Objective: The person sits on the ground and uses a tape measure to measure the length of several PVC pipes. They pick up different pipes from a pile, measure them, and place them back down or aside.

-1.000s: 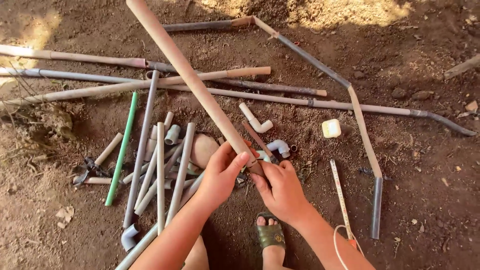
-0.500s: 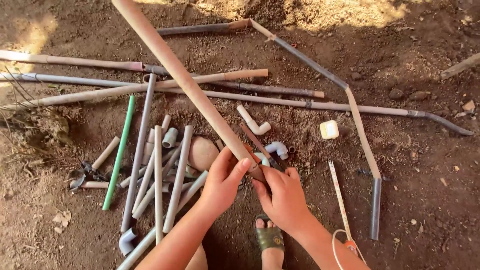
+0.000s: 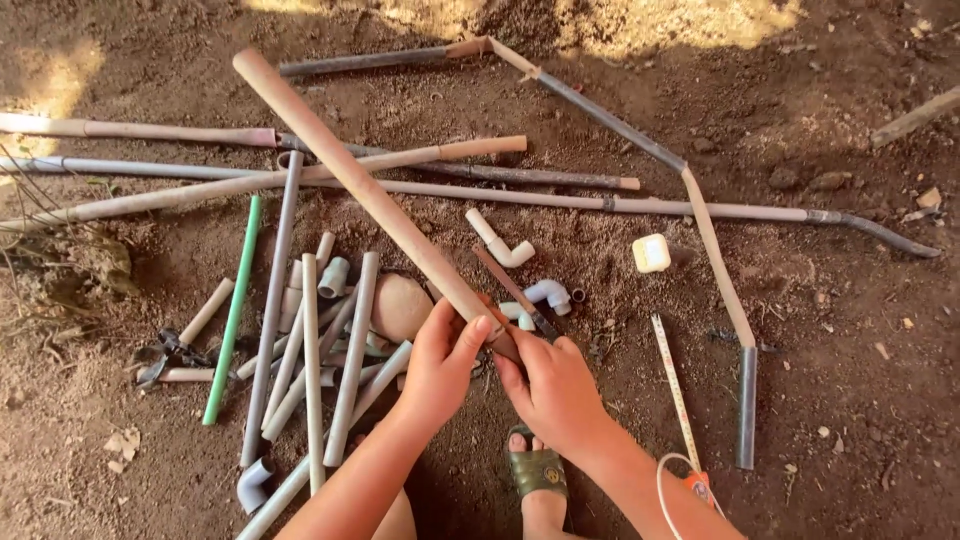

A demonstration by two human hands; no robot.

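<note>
Left hand [image 3: 440, 362] is closed round the near end of a long tan plastic pipe [image 3: 370, 195], thumb on top. The pipe runs up and left from the hands, slanting across the other pipes to its far end at upper left.

Right hand [image 3: 553, 390] sits just right of the left one, fingers curled at the same pipe end and against a thin dark hacksaw blade [image 3: 515, 293] that angles up-left from it. Can't tell whether it grips the blade, the pipe or both.

Just left of the left hand: rounded brown stone [image 3: 400, 306] on a loose bundle of short grey pipe offcuts [image 3: 330, 350], mostly lying near-vertical in frame. One long grey pipe [image 3: 272, 310] runs along the bundle's left side, and a green plastic pipe [image 3: 232, 310] lies left of that. Dark metal pliers [image 3: 165, 355] lie on the dirt further left.

Beyond the hands: white elbow fitting with a stub [image 3: 500, 242], and a grey elbow fitting [image 3: 545, 295] just right of the blade. Small pale yellow square block [image 3: 651, 252] further right.

Right of the right hand: measuring tape strip [image 3: 675, 390] laid out on the dirt, orange case near the forearm. Bent tan-and-grey pipe run [image 3: 715, 255] beyond it.

Foot in a green sandal [image 3: 537, 470] below the hands. Long thin pipes [image 3: 150, 165] are stacked across the top left. Ground is bare brown soil [image 3: 850, 400].
</note>
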